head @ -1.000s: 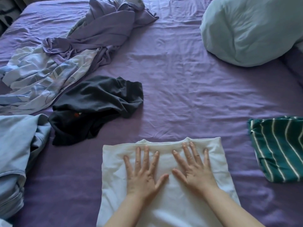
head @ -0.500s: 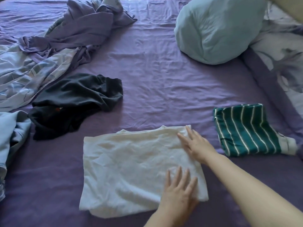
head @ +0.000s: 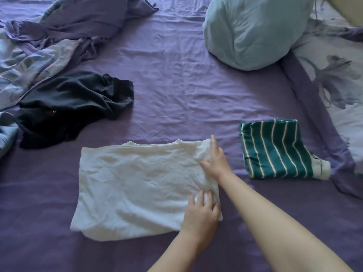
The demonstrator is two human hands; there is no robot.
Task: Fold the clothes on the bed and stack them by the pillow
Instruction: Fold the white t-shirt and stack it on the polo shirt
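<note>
A white garment (head: pixel 137 189) lies folded flat on the purple bed sheet (head: pixel 176 85) in front of me. My right hand (head: pixel 216 160) holds its upper right edge, thumb on top and forefinger stretched along the edge. My left hand (head: pixel 202 211) grips the lower right edge, with cloth bunched between its fingers. A folded green garment with white stripes (head: pixel 275 150) lies just to the right of the white one. A light blue pillow (head: pixel 251 30) sits at the far right. A crumpled black garment (head: pixel 72 107) lies to the left.
A rumpled purple and floral cover (head: pixel 49 36) fills the far left corner. A light blue garment (head: pixel 5 132) shows at the left edge. Floral bedding with a purple border (head: pixel 334 75) runs down the right side.
Both hands went from lying flat on the middle of the white garment to its right edge, where they now take hold of the cloth. My view shifted right, toward the green garment.
</note>
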